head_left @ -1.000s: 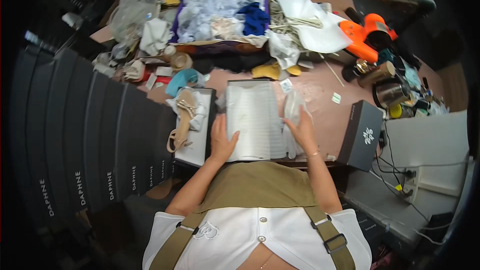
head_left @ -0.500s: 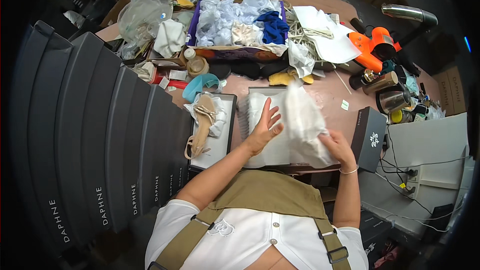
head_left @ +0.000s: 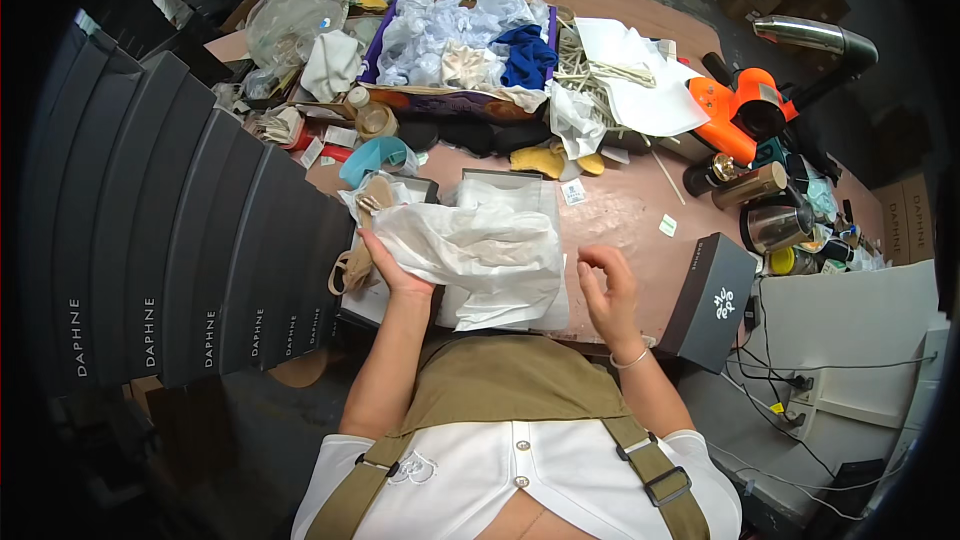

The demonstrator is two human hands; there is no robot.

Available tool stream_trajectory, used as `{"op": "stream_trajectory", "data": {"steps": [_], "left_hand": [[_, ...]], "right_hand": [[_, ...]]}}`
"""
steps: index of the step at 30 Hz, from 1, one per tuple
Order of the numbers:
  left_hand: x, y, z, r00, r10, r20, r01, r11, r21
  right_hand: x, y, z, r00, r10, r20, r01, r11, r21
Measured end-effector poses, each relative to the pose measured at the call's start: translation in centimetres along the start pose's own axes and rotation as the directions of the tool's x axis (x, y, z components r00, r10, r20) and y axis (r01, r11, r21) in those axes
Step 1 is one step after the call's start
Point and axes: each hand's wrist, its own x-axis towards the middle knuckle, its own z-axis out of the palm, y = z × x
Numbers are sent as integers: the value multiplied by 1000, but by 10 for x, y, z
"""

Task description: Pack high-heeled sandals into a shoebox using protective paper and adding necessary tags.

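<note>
Tissue paper (head_left: 480, 255) lies crumpled over the open shoebox (head_left: 500, 180) on the table (head_left: 620, 215). My left hand (head_left: 395, 275) grasps its left edge; my right hand (head_left: 610, 290) hovers beside it, fingers loose, holding nothing.

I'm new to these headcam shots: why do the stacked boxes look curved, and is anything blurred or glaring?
Head view: fisheye bends the dark stacked boxes toward the rim; corners fall black; right hand slightly soft; white tissue paper held by the left hand is bright, near glare.
</note>
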Motion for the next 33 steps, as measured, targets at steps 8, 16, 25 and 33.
{"op": "stream_trajectory", "data": {"steps": [8, 16, 25, 33], "left_hand": [[-6, 1, 15, 998, 4, 58, -23, 943, 332], [4, 27, 71, 838, -158, 522, -264, 720, 642], [-44, 51, 197, 446, 112, 888, -749, 589, 302], [-85, 140, 177, -175, 891, 418, -980, -116, -164]], "right_hand": [[-5, 8, 55, 862, 206, 463, -383, 863, 330], [3, 36, 41, 879, 203, 432, -429, 733, 528], [24, 31, 19, 898, 179, 403, -325, 886, 330], [60, 50, 106, 927, 299, 225, -349, 908, 231]]}}
